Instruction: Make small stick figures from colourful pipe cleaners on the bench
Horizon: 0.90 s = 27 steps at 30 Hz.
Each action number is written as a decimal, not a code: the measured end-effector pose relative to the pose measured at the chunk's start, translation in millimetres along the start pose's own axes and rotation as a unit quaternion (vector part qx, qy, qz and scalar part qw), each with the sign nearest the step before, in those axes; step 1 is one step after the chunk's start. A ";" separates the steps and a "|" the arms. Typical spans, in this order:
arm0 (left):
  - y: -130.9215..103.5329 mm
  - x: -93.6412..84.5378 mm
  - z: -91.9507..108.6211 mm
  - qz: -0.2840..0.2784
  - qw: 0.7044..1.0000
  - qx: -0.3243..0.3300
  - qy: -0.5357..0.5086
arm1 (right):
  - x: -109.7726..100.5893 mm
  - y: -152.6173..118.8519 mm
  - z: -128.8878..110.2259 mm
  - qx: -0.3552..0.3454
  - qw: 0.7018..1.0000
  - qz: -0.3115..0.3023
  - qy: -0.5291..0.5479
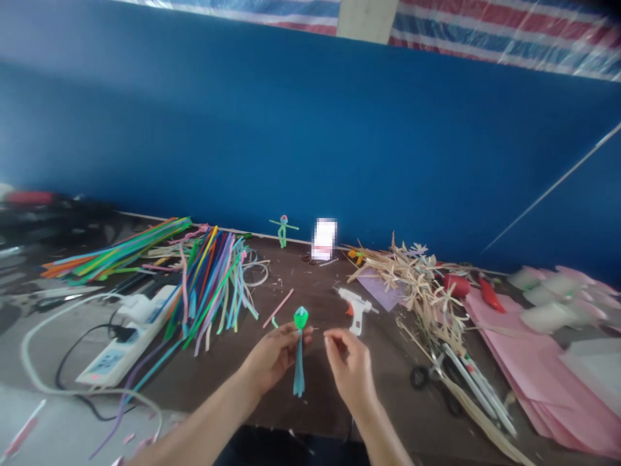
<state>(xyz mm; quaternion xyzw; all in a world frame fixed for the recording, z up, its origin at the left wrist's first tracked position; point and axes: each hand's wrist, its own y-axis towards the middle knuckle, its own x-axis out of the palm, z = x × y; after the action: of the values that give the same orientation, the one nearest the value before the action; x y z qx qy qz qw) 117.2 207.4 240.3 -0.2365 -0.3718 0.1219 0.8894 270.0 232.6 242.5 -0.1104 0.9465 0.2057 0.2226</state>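
My left hand [279,355] is closed around a small craft piece with a bright green head [301,318] and a pale tip. Several light-blue strips [299,372] hang from it, below my fingers. Just to the right, my right hand [350,362] is bent into a pinch, thumb and forefinger together; whatever may be between the tips is too small to make out. The two hands are apart. A white glue gun [358,307] with an orange trigger lies beyond my right hand. Beyond the left are a pink strip [278,308] and a short green piece [275,322].
On the left lie bundles of coloured strips [208,278] and a white power strip [126,340] with cables. A small green figure [283,232] stands by the blue wall [291,129]. To the right are straw-coloured flowers [417,278], scissors [427,375] and pink sheets [528,369].
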 end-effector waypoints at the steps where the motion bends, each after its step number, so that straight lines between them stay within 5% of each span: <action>1: 0.8 0.1 -0.7 0.002 1.000 0.011 -0.002 | 4.6 -3.6 0.8 0.031 0.999 -0.034 0.019; 5: 3.3 0.9 -4.4 -0.014 0.999 0.039 -0.006 | 28.3 -12.6 7.5 0.119 0.980 -0.139 0.075; 10: 3.7 -5.3 -1.4 -0.044 0.994 0.085 0.051 | 39.4 -9.7 12.6 0.227 0.943 -0.171 0.171; 22: 6.2 -9.3 9.9 -0.049 0.983 0.102 0.142 | 26.4 4.4 0.3 0.284 0.878 -0.223 0.314; 27: 9.3 -9.0 12.4 -0.055 0.964 0.137 0.223 | 28.9 6.7 -0.7 0.297 0.885 -0.198 0.298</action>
<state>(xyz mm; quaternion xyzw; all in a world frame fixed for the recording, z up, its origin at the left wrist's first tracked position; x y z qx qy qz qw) 101.7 216.0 237.7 -0.1131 -0.1564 0.0664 0.9789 242.4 234.8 231.8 -0.2802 0.9436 -0.1761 -0.0116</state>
